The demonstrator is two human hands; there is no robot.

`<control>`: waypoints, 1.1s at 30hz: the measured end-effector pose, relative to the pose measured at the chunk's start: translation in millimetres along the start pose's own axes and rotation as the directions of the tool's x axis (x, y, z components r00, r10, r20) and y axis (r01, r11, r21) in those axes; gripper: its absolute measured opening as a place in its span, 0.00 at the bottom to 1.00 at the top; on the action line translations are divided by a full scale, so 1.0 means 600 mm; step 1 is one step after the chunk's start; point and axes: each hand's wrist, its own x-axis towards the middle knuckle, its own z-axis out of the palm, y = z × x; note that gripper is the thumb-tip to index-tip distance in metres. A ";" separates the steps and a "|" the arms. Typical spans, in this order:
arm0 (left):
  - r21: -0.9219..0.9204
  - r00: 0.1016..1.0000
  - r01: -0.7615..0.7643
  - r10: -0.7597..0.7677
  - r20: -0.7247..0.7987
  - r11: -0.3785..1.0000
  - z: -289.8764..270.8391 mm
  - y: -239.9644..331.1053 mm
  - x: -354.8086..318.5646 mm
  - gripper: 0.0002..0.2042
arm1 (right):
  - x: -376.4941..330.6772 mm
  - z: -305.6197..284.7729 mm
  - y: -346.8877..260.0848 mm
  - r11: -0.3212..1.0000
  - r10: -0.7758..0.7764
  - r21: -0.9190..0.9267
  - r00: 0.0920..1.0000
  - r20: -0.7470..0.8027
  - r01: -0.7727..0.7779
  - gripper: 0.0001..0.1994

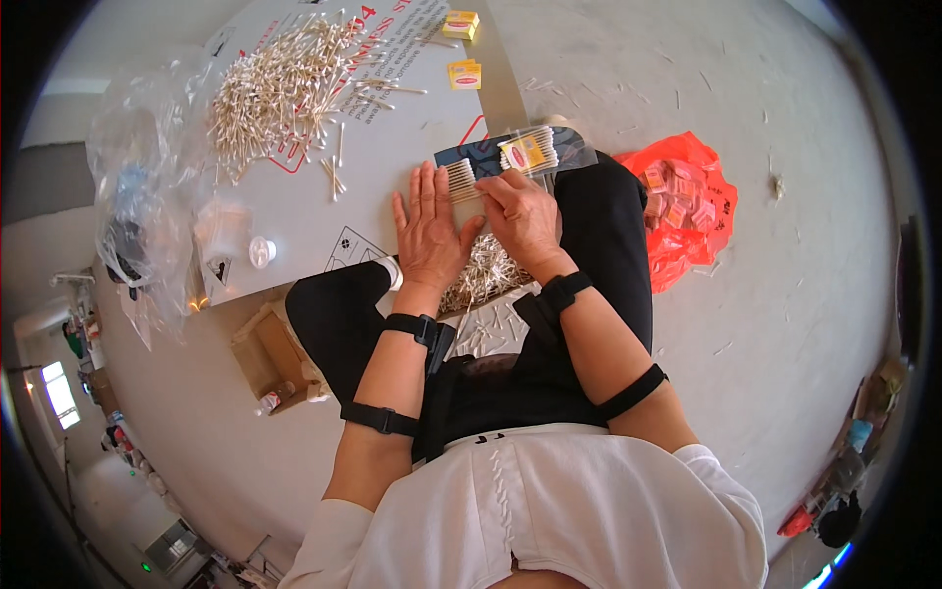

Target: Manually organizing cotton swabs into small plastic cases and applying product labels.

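Observation:
A flat row of cotton swabs (pixel 459 179) lies side by side at the table's edge in front of me. My left hand (pixel 428 231) rests flat along the row's left side, fingers stretched out. On the row's right, my right hand (pixel 525 218) has its fingers curled and pinched together near the swabs; what they hold, if anything, is hidden. Just beyond it lies a clear packet (pixel 528 150) of swabs with a yellow and red card. Below my hands, between my legs, sits a box of loose cotton swabs (pixel 491 263), partly covered by my wrists.
A big heap of cotton swabs (pixel 285 88) covers the table's far left. Yellow cards (pixel 465 75) lie at the far edge. A small white tub (pixel 261 252) and clear plastic bag (pixel 147 187) are left. A red bag (pixel 687 196) with small packs and a cardboard box (pixel 270 358) are on the floor.

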 end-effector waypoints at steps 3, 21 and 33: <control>0.015 1.000 0.001 -0.001 0.008 1.000 0.000 0.000 0.000 0.41 | 0.000 0.001 0.000 1.000 -0.002 -0.014 1.000 -0.003 0.002 0.06; 0.005 1.000 -0.004 0.004 -0.010 1.000 0.001 0.001 0.001 0.41 | -0.001 0.005 0.001 1.000 -0.023 0.007 0.999 -0.036 0.023 0.04; 0.000 1.000 -0.001 0.001 -0.013 1.000 -0.001 0.002 0.001 0.41 | 0.000 0.003 0.000 0.999 -0.034 -0.006 0.999 -0.005 0.034 0.04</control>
